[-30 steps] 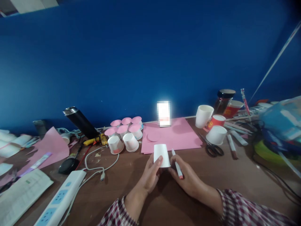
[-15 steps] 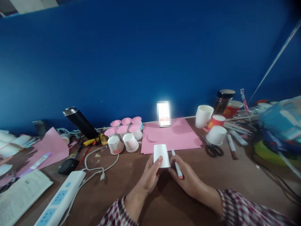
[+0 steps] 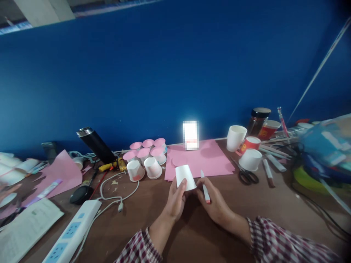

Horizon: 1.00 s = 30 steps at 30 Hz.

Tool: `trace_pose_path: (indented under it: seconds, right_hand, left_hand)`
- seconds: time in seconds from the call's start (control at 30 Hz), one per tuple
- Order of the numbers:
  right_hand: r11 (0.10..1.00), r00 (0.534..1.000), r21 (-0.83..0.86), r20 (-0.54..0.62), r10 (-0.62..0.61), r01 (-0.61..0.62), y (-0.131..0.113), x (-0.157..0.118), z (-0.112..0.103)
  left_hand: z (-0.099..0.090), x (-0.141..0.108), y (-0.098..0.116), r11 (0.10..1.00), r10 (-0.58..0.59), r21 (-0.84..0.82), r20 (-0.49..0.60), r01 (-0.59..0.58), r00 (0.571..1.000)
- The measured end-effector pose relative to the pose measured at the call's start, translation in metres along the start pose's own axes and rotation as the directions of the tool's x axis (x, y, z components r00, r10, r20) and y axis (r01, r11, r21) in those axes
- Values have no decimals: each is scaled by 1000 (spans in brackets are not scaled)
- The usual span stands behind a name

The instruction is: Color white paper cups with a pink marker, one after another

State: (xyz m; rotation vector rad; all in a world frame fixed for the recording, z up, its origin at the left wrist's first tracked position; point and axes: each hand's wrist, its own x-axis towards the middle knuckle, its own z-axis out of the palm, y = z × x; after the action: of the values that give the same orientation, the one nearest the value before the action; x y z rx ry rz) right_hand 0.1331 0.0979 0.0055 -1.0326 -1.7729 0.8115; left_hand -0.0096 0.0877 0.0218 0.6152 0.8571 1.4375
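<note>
A plain white paper cup point(image 3: 185, 176) is gripped in my left hand point(image 3: 177, 201), thumb across its side and its wide rim toward me. My right hand point(image 3: 215, 199) holds a white marker point(image 3: 205, 188) with a red end, tip pointing up and away; its fingers are close to the cup's rim. Beyond the hands lie sheets of pink paper point(image 3: 204, 160) with a cut pink round on top. To the left stand two upside-down white cups point(image 3: 135, 170) with reddish marks, and behind them several cups topped with pink rounds point(image 3: 143, 152).
Scissors point(image 3: 248, 176), white cups point(image 3: 250, 160), a red cup point(image 3: 249, 145) and loose markers point(image 3: 268, 172) lie at the right. A black flask point(image 3: 95, 144), a white cable point(image 3: 120, 199) and a power strip point(image 3: 72, 232) occupy the left. Another person's hand point(image 3: 12, 191) shows at the far left.
My left hand has tilted the cup and moved it slightly left and up. The right hand, still holding the marker, has shifted slightly left. The camera view has moved a little.
</note>
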Motion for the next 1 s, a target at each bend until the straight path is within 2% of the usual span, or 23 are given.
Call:
trace_pose_path:
  seconds: [0.1,0.2,0.3,0.47,0.57,0.7,1.0]
  right_hand:
    - [995,991,-45,-98,-89,85,14,21,1]
    - [968,956,-142,-182,-230,206,30,50,-3]
    - [968,942,-155,-244,-229,195,39,67,-7]
    - [985,960,-79,-222,-170,156,32,59,-11]
    - [993,960,-18,-254,-115,114,23,53,-11]
    - [982,943,-28,-274,-187,186,19,50,-13]
    - [980,949,14,-253,-190,200,18,46,-14]
  left_hand:
    - [6,13,1,997,64,-39,19,-63,998]
    - [13,31,2,992,109,-55,-45,-111,993]
    - [20,47,3,988,136,-62,-74,-140,988]
    - [24,59,-1,985,132,-100,-73,-139,989]
    - [20,58,-3,987,56,-152,-8,-56,998]
    - [16,54,2,968,-44,-242,72,61,996]
    - [14,59,3,953,-29,-299,50,43,998]
